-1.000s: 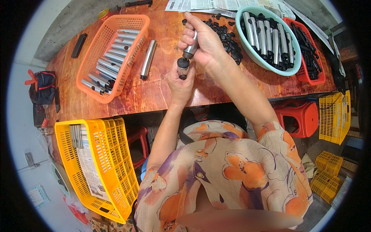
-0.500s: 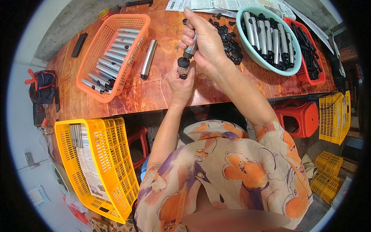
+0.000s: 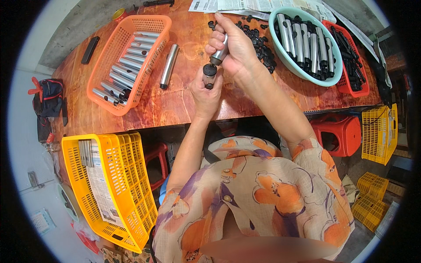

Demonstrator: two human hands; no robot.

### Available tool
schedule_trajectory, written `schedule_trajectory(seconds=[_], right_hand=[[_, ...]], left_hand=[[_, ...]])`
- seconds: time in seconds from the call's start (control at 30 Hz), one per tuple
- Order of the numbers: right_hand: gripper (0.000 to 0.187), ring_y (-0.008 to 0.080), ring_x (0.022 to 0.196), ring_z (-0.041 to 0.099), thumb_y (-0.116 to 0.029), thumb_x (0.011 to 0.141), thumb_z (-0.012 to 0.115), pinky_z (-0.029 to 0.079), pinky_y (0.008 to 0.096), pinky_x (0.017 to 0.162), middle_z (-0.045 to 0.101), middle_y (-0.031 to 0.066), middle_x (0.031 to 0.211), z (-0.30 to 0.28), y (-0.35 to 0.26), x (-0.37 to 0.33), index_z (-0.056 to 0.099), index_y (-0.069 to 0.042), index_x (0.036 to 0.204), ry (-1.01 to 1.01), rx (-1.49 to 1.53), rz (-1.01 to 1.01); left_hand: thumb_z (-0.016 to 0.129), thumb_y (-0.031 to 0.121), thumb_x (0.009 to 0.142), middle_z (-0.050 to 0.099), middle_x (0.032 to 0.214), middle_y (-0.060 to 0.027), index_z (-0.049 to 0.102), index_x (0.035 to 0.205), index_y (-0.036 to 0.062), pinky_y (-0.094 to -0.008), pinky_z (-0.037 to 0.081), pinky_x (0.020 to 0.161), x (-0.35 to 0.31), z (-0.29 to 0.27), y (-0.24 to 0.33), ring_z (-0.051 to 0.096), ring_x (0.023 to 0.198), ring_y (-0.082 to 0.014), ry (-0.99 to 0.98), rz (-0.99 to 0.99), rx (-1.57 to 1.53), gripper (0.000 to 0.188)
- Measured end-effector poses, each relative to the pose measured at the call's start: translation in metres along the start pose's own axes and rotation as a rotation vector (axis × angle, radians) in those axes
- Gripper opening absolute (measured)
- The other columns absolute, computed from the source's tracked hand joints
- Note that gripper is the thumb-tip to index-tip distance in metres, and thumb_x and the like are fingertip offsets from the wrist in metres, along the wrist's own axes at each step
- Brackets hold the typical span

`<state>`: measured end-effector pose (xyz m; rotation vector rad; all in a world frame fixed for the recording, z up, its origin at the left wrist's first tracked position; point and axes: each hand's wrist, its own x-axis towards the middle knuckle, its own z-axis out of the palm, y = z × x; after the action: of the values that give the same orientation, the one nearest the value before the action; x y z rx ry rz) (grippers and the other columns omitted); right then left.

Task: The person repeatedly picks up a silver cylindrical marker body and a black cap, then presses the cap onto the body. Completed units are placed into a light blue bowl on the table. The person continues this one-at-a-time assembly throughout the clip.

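My left hand [image 3: 204, 101] is closed around a short silver metal tube [image 3: 209, 80] held upright, a black cap [image 3: 210, 69] on its top end. Just above it, my right hand [image 3: 241, 50] grips another silver tube [image 3: 219, 57], tilted, its lower end close over the cap. Whether the two touch I cannot tell. Fingers and palms cover much of both tubes. To the left a loose silver tube [image 3: 169, 66] lies on the wooden table [image 3: 184, 107]. Beyond my right hand, small black caps [image 3: 264, 55] are scattered in a pile.
An orange basket [image 3: 97, 78] at left holds several silver tubes. At right stand a light blue basin [image 3: 337, 74] of tubes and a red basket [image 3: 360, 91] of black parts. A yellow crate [image 3: 116, 184] and a red stool [image 3: 340, 136] are near the table's front edge.
My right hand and its tube have moved slightly up and right, so more of the black cap on the lower tube shows. My left hand has barely moved.
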<state>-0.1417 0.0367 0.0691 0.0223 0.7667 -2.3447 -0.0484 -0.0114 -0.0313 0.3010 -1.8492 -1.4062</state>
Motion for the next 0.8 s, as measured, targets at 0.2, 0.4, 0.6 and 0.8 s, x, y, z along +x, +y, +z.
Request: schedule_trajectory(seconds=[0.2,0.4,0.6,0.8], right_hand=[[0.033,0.0058,0.047,0.034,-0.026,0.091,0.061,0.034,0.0226,0.049,0.035,-0.0053,0.057,0.003,0.002,-0.004,0.04,-0.015,0.068,-0.055,-0.058,-0.061],[0.033,0.0053,0.047,0.035,-0.027,0.09,0.062,0.034,0.0231,0.047,0.034,-0.0052,0.057,0.013,0.005,-0.015,0.042,-0.014,0.067,-0.099,-0.207,-0.199],[0.032,0.0049,0.047,0.036,-0.025,0.088,0.065,0.032,0.02,0.042,0.037,-0.0045,0.056,0.015,0.011,-0.019,0.047,-0.011,0.066,-0.178,-0.32,-0.345],[0.031,0.0042,0.048,0.035,-0.024,0.088,0.066,0.033,0.0195,0.043,0.036,-0.0053,0.055,0.018,0.017,-0.019,0.048,-0.01,0.066,-0.109,-0.368,-0.423]], left_hand=[[0.068,0.005,0.078,0.032,0.054,-0.0026,0.049,0.074,0.0038,-0.0289,0.031,0.047,-0.001,-0.001,-0.004,0.031,0.05,-0.0115,0.001,-0.001,0.021,0.019],[0.067,0.003,0.077,0.033,0.053,-0.0023,0.047,0.072,0.0034,-0.0287,0.032,0.047,0.0,0.0,-0.004,0.032,0.05,-0.0112,0.003,-0.008,0.014,0.021],[0.064,0.002,0.08,0.043,0.058,-0.0013,0.05,0.08,0.0022,-0.0266,0.035,0.051,0.0,0.0,-0.001,0.039,0.054,-0.0094,-0.006,-0.031,0.0,0.014],[0.065,0.002,0.079,0.048,0.061,-0.0035,0.052,0.083,0.001,-0.0271,0.038,0.053,0.001,0.0,-0.001,0.042,0.056,-0.0102,0.004,-0.014,-0.008,0.014]])
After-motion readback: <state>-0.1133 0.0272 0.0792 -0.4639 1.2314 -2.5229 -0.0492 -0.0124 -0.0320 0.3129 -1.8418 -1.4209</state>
